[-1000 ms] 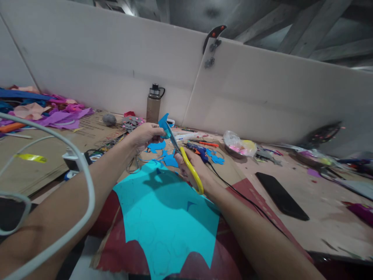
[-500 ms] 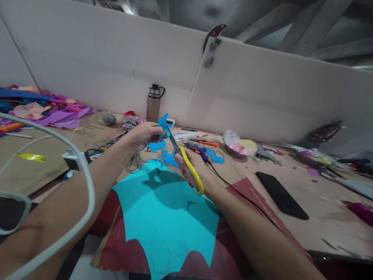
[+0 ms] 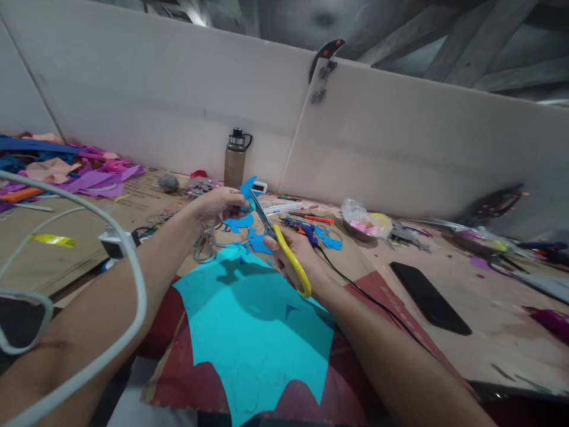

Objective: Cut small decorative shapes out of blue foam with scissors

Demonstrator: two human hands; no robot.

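My left hand [image 3: 219,204] pinches a small blue foam piece [image 3: 248,188] above the table. My right hand [image 3: 296,252] grips yellow-handled scissors [image 3: 291,260], whose blades reach up into that piece. Below both hands lies a large turquoise foam sheet [image 3: 253,332] on a red sheet [image 3: 178,367]. Small blue offcuts [image 3: 260,243] lie on the table just beyond the sheet.
A brown water bottle [image 3: 234,159] stands at the back wall. A black phone [image 3: 429,298] lies at right, a glue gun [image 3: 302,228] with black cord behind my right hand. A bowl with a plastic bag [image 3: 364,222], pens, purple scraps [image 3: 89,178] at far left, white cable [image 3: 120,284] close left.
Almost nothing: the scissors' blades and the small blue piece have shifted slightly, and the view has nudged a little.
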